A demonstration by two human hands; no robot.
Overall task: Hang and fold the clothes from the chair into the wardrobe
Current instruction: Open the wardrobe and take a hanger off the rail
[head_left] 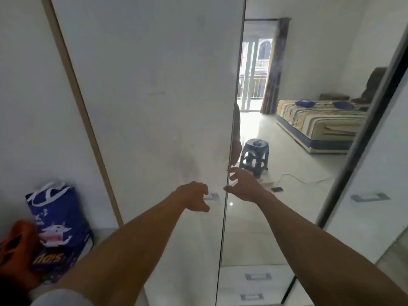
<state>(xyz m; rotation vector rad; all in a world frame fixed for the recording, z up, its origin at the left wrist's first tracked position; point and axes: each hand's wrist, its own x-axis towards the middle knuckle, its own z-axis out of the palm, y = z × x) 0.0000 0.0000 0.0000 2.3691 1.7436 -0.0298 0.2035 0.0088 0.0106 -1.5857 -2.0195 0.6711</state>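
Observation:
The wardrobe stands right in front of me with its doors closed: a white door [150,96] on the left and a mirror door [254,228] beside it. My left hand [194,196] reaches the white door's small metal handle [213,197], fingers curled above its left end and thumb below, not closed on it. My right hand [245,186] hovers at the mirror door's left edge with its fingers spread, holding nothing. No clothes and no chair are in view.
The mirror reflects a striped bed [320,122], a blue plastic stool [254,155], a curtain and a bright balcony door. Another white door with a handle [369,197] is at right, drawers [257,276] below. A blue bag [57,228] and an orange object [15,246] sit at left.

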